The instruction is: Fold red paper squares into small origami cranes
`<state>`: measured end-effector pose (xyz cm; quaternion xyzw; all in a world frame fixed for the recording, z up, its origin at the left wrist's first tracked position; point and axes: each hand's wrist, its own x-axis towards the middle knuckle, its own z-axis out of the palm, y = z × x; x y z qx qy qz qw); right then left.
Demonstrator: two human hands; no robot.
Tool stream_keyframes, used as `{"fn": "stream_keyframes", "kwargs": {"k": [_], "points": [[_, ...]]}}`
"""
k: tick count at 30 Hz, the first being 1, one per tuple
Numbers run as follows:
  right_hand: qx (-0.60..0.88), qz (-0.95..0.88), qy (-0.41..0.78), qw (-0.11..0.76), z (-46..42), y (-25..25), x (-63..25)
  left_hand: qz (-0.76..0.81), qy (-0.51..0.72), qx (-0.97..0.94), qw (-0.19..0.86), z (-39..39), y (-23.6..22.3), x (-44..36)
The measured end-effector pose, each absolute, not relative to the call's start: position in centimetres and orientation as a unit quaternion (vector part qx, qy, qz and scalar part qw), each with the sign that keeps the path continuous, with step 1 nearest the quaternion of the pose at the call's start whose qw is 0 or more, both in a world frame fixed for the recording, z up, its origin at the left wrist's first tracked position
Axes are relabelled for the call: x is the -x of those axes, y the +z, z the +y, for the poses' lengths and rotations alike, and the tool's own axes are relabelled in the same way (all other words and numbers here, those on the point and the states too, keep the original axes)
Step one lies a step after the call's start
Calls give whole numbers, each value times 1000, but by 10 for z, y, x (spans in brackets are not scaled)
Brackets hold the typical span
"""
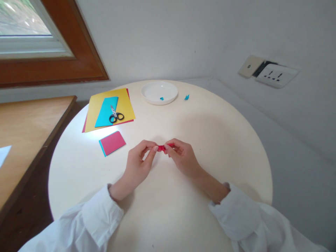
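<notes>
Between my two hands, near the middle of the round table, is a small folded piece of red paper [160,148]. My left hand [140,159] pinches its left end between thumb and fingers. My right hand [183,157] grips the right end the same way, and its fingers cover part of the paper. The exact folded shape is too small to make out. Left of my left hand lies a stack of small red and blue paper rectangles [113,143], red on top.
Larger yellow paper [127,105] lies over red sheets at the back left, with a blue strip [102,117] and black-handled scissors [115,116] on top. At the back, a white plate [149,99] holds a blue paper bit [161,98]. A folded blue paper piece [186,97] lies beside it.
</notes>
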<state>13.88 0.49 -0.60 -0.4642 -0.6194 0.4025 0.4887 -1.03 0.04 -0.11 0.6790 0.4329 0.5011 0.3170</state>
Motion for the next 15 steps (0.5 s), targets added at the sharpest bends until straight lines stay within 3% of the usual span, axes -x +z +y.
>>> {"fn": "stream_keyframes", "kwargs": {"k": [15], "points": [[470,-589,390,530,4,-8,-139,431,511,-659,346,2,-5,11]]}}
